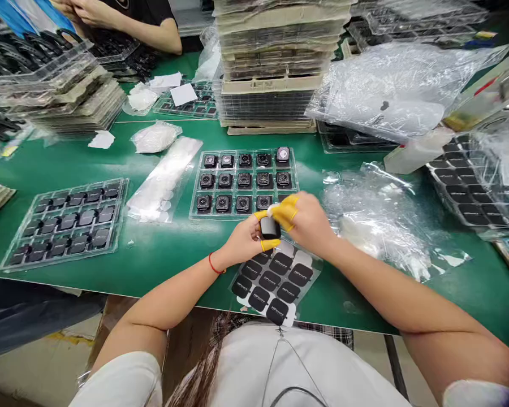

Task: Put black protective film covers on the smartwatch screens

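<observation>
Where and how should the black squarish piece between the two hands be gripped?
Probably by the side edges of the black squarish piece, coming from the left. Its broad, dark face is turned to the camera, so an edge pinch keeps that uncovered; the right grip crowds its upper right. The left grip holds it from the left.
</observation>
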